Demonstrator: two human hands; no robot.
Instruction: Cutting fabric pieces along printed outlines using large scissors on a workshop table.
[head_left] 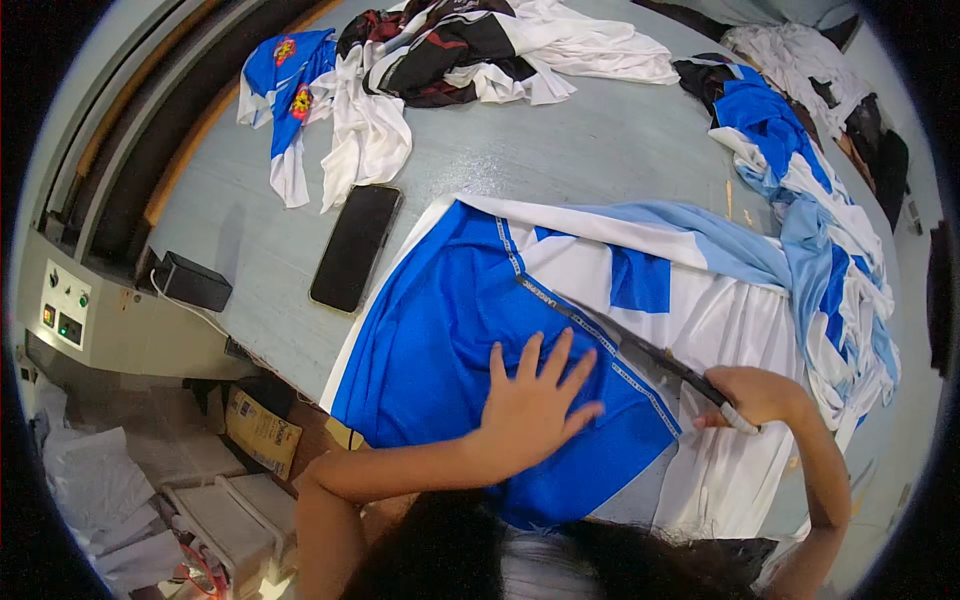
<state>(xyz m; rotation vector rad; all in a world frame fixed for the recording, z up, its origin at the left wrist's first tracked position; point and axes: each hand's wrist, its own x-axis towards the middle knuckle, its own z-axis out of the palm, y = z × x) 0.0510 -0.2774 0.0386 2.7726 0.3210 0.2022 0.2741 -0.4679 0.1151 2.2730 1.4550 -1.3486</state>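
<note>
A blue piece of fabric (430,310) lies over the table's near side, with a narrow printed strip along its right edge. My left hand (535,415) rests on it, palm down and fingers spread. To the right, my right hand (755,395) is closed round the handles of a pair of scissors (680,368). Their dark blades point up and left, along the printed edge between the blue piece and the white fabric (745,335) beside it. Part of the handle, wrapped in white, shows below my fingers. Whether the blades are parted I cannot tell.
A black phone (355,248) lies on the grey table (470,150), left of the fabric. Near the left edge stands a small black box (192,282) with a cable. White and dark garments (450,60) lie at the back; blue and white cloth (775,125) heaps up on the right.
</note>
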